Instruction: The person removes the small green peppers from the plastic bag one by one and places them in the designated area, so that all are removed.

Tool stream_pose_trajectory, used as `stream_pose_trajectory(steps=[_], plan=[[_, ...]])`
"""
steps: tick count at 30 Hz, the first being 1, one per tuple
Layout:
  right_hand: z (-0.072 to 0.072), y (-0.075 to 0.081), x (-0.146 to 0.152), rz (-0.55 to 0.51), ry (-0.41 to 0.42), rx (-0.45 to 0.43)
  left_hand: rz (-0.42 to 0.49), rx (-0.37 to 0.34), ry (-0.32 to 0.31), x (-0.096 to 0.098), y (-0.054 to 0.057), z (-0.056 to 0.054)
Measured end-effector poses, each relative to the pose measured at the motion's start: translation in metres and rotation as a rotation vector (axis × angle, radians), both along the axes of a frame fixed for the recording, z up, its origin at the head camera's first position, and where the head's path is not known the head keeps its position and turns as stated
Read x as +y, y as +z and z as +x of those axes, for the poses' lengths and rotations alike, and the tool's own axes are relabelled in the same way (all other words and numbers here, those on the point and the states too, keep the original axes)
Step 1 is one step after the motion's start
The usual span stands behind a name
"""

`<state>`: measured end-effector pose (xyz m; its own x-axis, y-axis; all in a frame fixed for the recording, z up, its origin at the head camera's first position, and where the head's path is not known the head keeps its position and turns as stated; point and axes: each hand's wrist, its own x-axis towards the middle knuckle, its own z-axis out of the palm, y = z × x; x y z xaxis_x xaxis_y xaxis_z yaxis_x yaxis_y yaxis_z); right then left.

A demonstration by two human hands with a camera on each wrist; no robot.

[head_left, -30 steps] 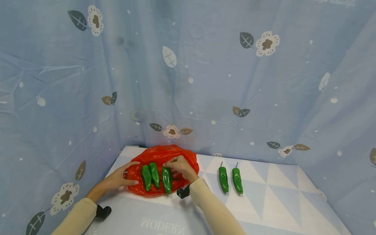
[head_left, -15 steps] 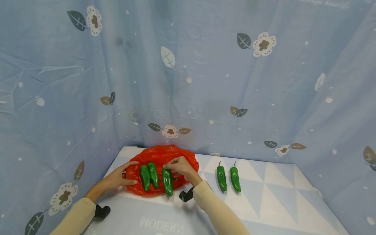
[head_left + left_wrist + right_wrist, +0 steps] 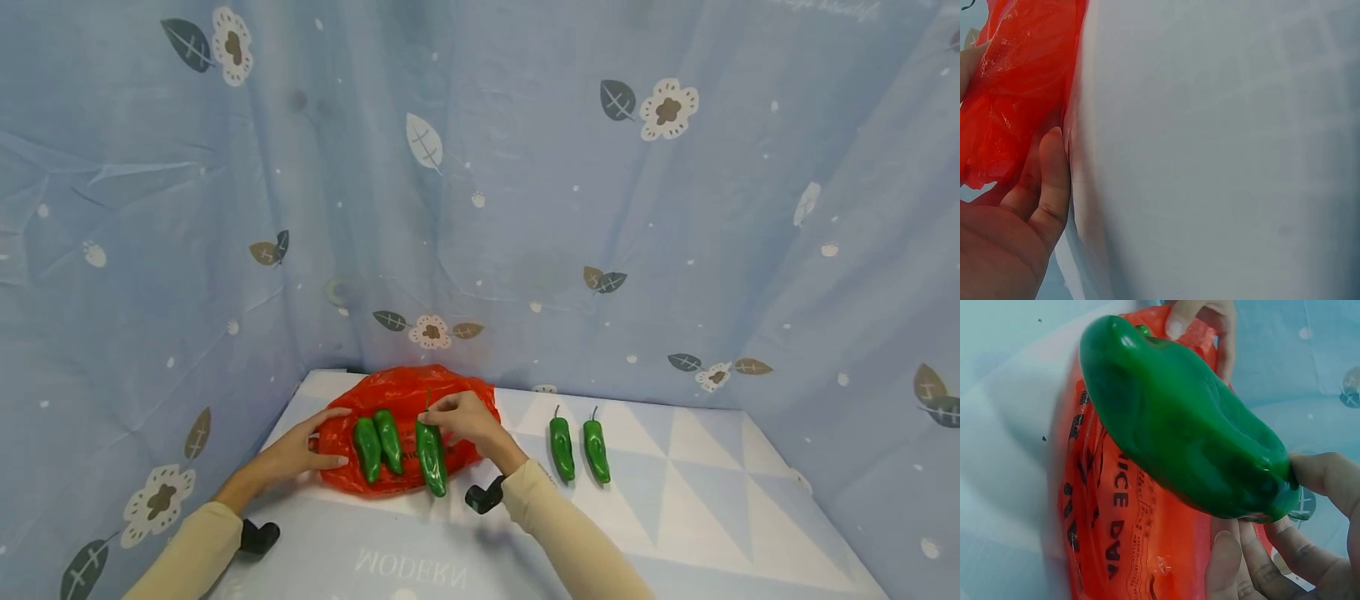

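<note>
Head cam: I've got a glossy dk green pepper (image 3: 431, 461), long, dented, stem end up, lower ctr of frame, in front of the red bag (image 3: 420, 379). R hand (image 3: 468, 421) pinches its stem end; L hand (image 3: 292, 454) grips the bag's left edge. Bag's crinkled, w/ black print. Two more peppers (image 3: 388, 442) lie on it, left of mine; another pair (image 3: 562, 450) sits on the table (image 3: 645, 517), lower right. R hand blocks my view of part of the bag.

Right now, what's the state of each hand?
Left hand: holding the side of the red bag.
Right hand: holding a green pepper by its stem end.
</note>
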<state>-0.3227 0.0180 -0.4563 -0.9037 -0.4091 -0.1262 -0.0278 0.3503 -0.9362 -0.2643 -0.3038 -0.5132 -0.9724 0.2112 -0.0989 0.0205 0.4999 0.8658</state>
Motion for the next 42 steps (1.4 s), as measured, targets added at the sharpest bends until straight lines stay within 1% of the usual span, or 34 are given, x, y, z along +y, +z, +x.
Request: stream_pose_trajectory(steps=[5,11,18,24,28,36,42], plan=[[0.0,0.002,0.007,-0.005,-0.008,0.01,-0.005,0.002,-0.003,0.0,0.0,-0.001],[0.004,0.004,0.016,-0.02,0.004,0.039,0.001,0.019,-0.014,-0.002,-0.003,-0.001],[0.004,0.006,0.026,-0.023,0.008,0.053,0.006,0.011,-0.013,-0.003,-0.004,0.0],[0.004,0.008,0.035,-0.008,-0.01,0.055,0.001,0.018,-0.014,-0.003,-0.003,-0.002],[0.006,0.008,0.042,0.005,-0.021,0.05,0.001,0.008,-0.014,-0.003,-0.003,-0.002],[0.009,0.011,0.058,0.02,-0.015,0.082,0.015,0.006,-0.018,-0.003,-0.003,-0.001],[0.01,0.013,0.07,0.002,-0.03,0.057,0.029,0.002,-0.028,-0.004,-0.003,-0.003]])
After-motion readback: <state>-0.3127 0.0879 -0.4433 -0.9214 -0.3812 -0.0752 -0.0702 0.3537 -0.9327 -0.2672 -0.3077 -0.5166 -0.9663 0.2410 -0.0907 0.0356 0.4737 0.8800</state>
